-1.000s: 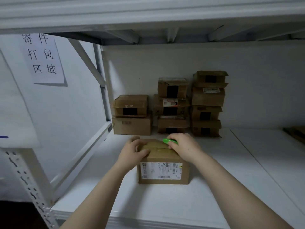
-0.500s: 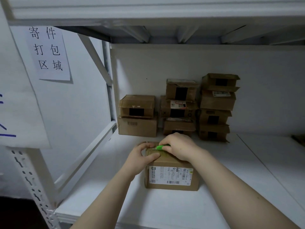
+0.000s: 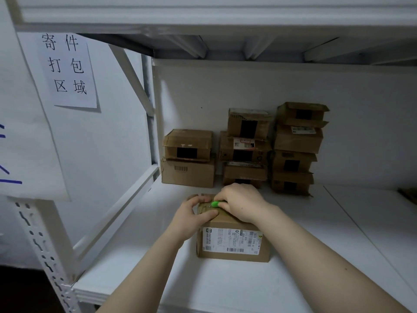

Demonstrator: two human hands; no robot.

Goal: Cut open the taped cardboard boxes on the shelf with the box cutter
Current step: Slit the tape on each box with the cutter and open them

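Hands: right hand (image 3: 241, 203) curls round the green plastic box cutter (image 3: 215, 204) on top of the brown labelled cardboard box (image 3: 234, 245); left hand (image 3: 191, 215) grips that box's top left edge.
Risk: a slip could likely run the blade into the left thumb just ahead of it.
Cutter axis: lies across the box top, tip pointing left; blade hidden.
Surroundings: white shelf board (image 3: 225, 285) beneath the box.

The right grip (image 3: 242, 203) has drawn the green box cutter (image 3: 215, 203) leftward across the box (image 3: 233, 242) top, now close beside the left grip (image 3: 191, 214).
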